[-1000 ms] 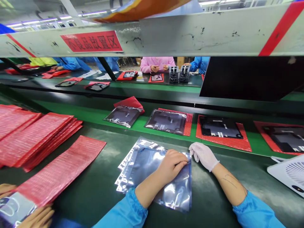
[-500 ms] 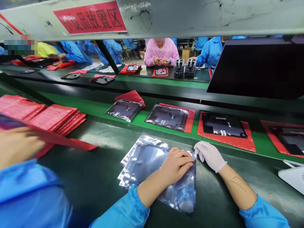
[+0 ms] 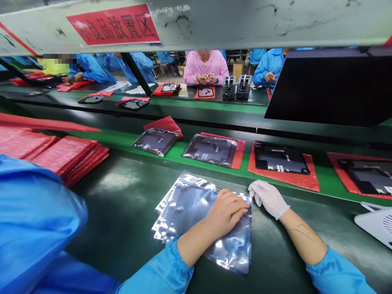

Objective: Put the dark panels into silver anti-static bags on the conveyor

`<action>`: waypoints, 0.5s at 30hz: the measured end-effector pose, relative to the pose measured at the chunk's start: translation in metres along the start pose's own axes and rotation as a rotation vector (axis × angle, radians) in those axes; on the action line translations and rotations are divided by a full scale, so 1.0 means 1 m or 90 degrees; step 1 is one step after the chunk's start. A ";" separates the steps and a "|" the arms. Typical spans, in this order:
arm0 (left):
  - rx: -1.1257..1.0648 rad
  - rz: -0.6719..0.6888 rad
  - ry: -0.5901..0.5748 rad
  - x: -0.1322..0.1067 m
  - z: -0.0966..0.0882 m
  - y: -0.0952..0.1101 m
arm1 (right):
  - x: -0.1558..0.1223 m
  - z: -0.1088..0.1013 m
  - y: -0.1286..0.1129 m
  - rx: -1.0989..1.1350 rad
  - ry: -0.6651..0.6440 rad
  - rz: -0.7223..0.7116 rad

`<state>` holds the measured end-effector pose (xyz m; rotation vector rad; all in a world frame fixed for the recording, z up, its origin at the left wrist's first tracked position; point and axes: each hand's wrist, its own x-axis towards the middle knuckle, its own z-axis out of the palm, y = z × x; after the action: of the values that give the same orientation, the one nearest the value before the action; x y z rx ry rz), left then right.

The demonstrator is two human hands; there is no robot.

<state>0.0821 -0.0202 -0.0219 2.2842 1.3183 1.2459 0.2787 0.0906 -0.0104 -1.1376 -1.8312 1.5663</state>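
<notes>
Your left hand (image 3: pixel 228 212), bare, lies knuckles up on the stack of anti-static bags (image 3: pixel 183 200), fingers bent down onto the top bag (image 3: pixel 232 247) near its far right corner. Your right hand (image 3: pixel 268 198), gloved in white, sits just beyond that corner, fingertips curled at the bag's edge and touching it. From this angle I cannot tell whether either hand pinches the film or only presses on it. The stack lies fanned on the dark worktop (image 3: pixel 122 204) straight in front of you, its far edge just short of the green conveyor belt (image 3: pixel 180 154).

The film looks slick and the bags likely cling together. Weigh the pile down with the whole left palm, not only the fingertips, and let the gloved fingers work on one layer at the corner alone. Rub thumb against forefinger to part the sheets, because a pull on two at once would drag the fan askew. Make any lift low and flat so the lower bags do not slide toward the belt.

On the belt a bagged panel (image 3: pixel 211 149) lies on a red bubble sleeve (image 3: pixel 240 153), and a black panel (image 3: pixel 280 159) lies on another. A pile of red bubble sleeves (image 3: pixel 73 157) lies well to your left, beyond a co-worker's blue sleeve (image 3: pixel 33 220). A white fan (image 3: pixel 376 222) sits at the right edge.
</notes>
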 end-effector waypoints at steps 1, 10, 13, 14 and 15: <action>-0.004 0.000 0.001 0.000 0.001 0.000 | 0.000 0.000 0.001 0.002 0.002 -0.002; 0.000 0.019 0.008 -0.001 0.001 -0.002 | 0.001 0.001 0.011 0.002 0.002 -0.027; -0.007 0.014 0.007 -0.001 0.001 -0.001 | 0.002 0.001 0.011 0.008 -0.003 -0.023; -0.010 0.011 0.004 -0.001 0.001 -0.001 | 0.002 0.001 0.011 0.009 -0.003 -0.021; -0.011 0.007 -0.001 -0.001 0.001 0.000 | 0.002 0.002 0.011 0.010 -0.001 -0.020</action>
<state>0.0824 -0.0206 -0.0230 2.2834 1.2904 1.2546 0.2797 0.0913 -0.0219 -1.0963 -1.8263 1.5612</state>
